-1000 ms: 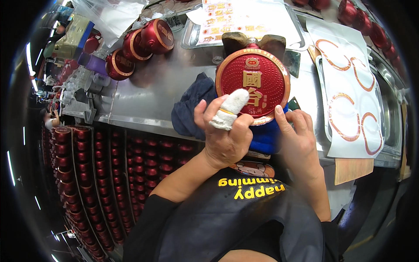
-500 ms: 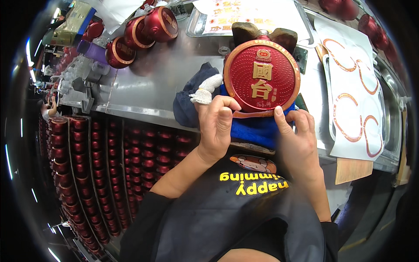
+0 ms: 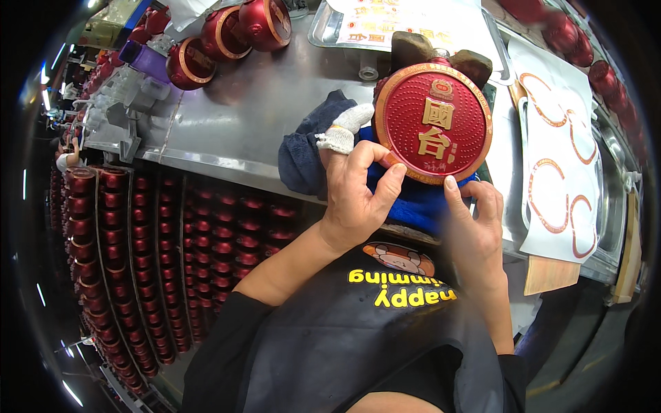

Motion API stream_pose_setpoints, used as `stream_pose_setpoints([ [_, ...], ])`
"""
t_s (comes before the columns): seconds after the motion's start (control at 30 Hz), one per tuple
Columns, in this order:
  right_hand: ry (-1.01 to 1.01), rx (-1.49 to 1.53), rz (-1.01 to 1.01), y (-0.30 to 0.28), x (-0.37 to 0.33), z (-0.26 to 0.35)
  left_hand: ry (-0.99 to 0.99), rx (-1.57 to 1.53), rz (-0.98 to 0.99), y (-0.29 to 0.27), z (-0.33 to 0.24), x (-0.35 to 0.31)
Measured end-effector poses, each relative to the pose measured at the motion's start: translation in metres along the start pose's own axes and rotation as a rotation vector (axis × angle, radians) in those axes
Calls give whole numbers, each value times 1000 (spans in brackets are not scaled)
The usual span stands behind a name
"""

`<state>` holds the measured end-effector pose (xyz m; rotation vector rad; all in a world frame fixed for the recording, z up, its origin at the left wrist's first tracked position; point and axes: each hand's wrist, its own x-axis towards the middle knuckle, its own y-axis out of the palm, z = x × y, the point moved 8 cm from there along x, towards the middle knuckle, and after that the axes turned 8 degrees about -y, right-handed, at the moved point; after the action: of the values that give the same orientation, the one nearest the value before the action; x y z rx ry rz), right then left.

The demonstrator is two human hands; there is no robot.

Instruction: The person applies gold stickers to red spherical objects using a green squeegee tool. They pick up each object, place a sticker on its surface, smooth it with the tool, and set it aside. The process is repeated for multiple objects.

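Observation:
A round, flat red bottle (image 3: 406, 124) with raised gold characters leans on dark padded rests (image 3: 471, 67), its face towards me. A gold-orange strip (image 3: 484, 141) runs round its rim. My left hand (image 3: 358, 189) presses thumb and forefinger together on the strip at the lower left rim. A white knitted cover (image 3: 337, 140) is on its other fingers. My right hand (image 3: 475, 220) has its thumb against the bottom of the rim and its fingers curled beside the bottle. Blue cloth (image 3: 406, 203) lies below the bottle, and a dark cloth (image 3: 299, 162) is left of it.
Several curved gold-orange strips (image 3: 547, 196) lie on a white sheet (image 3: 533, 234) at right. A metal tray (image 3: 323, 31) with a printed sheet stands at the back. More red bottles (image 3: 265, 27) stand at the back left. Rows of red bottles (image 3: 117, 241) fill racks at lower left.
The strip's section that hung loose below the rim now lies along it. My left thumb has come up onto the rim beside the forefinger. The view has shifted slightly.

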<state>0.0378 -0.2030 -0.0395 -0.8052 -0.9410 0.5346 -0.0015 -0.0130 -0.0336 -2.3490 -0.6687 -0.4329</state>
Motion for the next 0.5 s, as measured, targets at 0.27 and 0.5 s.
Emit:
stream_pose_setpoints([
  [0.27,-2,-6,4,1,3,4,-5,-52,-55,-1,6,-3],
  [0.5,-7,-6,19,1,5,5,-161,-104,-4,3,22,-7],
])
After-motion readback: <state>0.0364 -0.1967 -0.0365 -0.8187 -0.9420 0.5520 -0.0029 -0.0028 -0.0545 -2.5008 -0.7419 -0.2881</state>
